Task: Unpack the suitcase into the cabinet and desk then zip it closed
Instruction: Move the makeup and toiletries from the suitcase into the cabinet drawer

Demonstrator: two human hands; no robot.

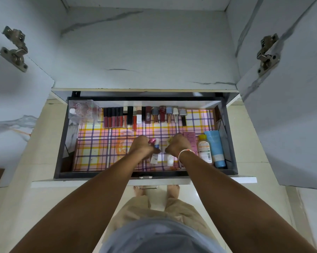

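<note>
Tubes (155, 157) lie in the pulled-out drawer (62, 143), long axis front to back, near its front wall. Left hand (141, 143) grips a pink-capped tube (152, 141) pointing rearward; right hand (177, 145) is curled around something pale yellow, unclear what

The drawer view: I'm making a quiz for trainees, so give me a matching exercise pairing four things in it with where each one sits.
Things:
1. clear plastic box
2. blue tube
3. row of lip glosses
4. left hand

Places:
A. along the drawer's right wall
B. middle of the drawer, gripping a pink-capped item
C. back left corner
D. along the back edge, just right of the box

Pairs: 1-C, 2-A, 3-D, 4-B
</note>
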